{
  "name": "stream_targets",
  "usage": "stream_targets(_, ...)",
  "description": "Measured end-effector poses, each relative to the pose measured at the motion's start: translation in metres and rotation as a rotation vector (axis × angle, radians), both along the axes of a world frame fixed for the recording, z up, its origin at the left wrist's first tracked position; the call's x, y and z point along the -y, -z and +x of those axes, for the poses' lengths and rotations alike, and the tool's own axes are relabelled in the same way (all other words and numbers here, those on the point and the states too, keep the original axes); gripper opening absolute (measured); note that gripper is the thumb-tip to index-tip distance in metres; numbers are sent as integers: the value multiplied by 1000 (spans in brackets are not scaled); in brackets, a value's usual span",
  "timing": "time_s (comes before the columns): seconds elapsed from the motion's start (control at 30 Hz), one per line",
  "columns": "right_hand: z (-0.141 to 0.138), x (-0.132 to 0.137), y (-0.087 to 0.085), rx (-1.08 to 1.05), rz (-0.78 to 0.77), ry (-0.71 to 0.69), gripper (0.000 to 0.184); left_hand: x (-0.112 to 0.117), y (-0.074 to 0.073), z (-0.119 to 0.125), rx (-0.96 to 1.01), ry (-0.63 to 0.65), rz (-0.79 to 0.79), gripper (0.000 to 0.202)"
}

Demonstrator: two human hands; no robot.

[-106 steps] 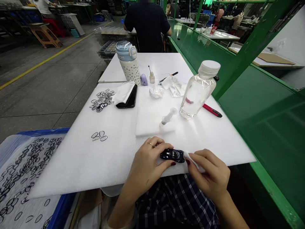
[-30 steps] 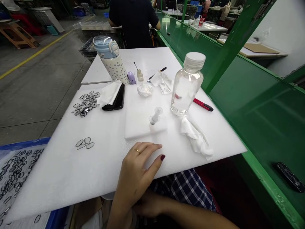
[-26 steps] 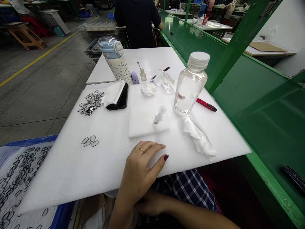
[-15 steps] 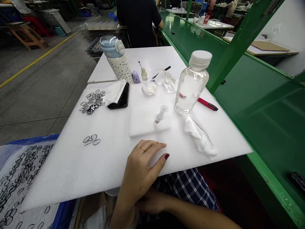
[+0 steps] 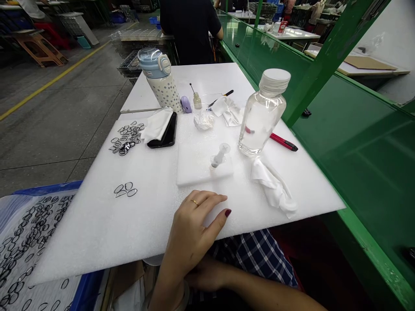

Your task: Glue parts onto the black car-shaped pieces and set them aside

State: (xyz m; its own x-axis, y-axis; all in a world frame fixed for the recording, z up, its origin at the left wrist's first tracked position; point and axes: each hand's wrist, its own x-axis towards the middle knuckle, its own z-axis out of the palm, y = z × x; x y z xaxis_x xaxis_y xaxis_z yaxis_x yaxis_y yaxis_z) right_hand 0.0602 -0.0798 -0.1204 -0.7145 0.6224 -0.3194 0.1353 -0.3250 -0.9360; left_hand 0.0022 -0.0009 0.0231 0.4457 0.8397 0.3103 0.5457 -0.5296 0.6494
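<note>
My left hand (image 5: 194,224) lies flat on the near edge of the white foam sheet (image 5: 106,224), fingers stretched out and holding nothing. My right hand (image 5: 207,276) is down in my lap below the sheet, behind my left forearm; its fingers are hidden. A crumpled white cloth (image 5: 272,188) lies on the foam to the right of my left hand. Just beyond my fingers a small foam pad (image 5: 194,166) carries a clear syringe (image 5: 219,155). A clear plastic bottle (image 5: 262,114) with a white cap stands behind the cloth.
A red pen-like tool (image 5: 283,141) lies by the bottle. A black phone (image 5: 164,137) under a tissue, a pile of black rings (image 5: 126,138), three loose rings (image 5: 126,190) and a dotted tumbler (image 5: 160,80) sit further left. A blue bin (image 5: 82,285) of rings stands at my left, a green conveyor (image 5: 356,142) at my right.
The glossy black part and the cloth have left my hands; the cloth now lies on the foam. My right hand has dropped below the sheet. Nothing has moved over the last second.
</note>
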Motion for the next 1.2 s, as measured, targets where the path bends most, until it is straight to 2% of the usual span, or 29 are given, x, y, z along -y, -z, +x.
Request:
stream_targets(0.27,3,0,-6,-7,-13,25,36,1,0,-1,6,-6,10,21)
stream_targets(0.6,2,0,-5,5,-18,92,37,2,1,2,144,-62,1,22)
stream_targets(0.83,1,1,-5,12,-25,103,31,2,0,2,146,-80,0,21)
stream_targets(1.03,2,-1,-6,-5,-21,101,36,1,0,2,131,-76,-6,20)
stream_targets(1.2,3,-1,-6,-9,-35,70,32,2,1,2,121,-86,-33,17)
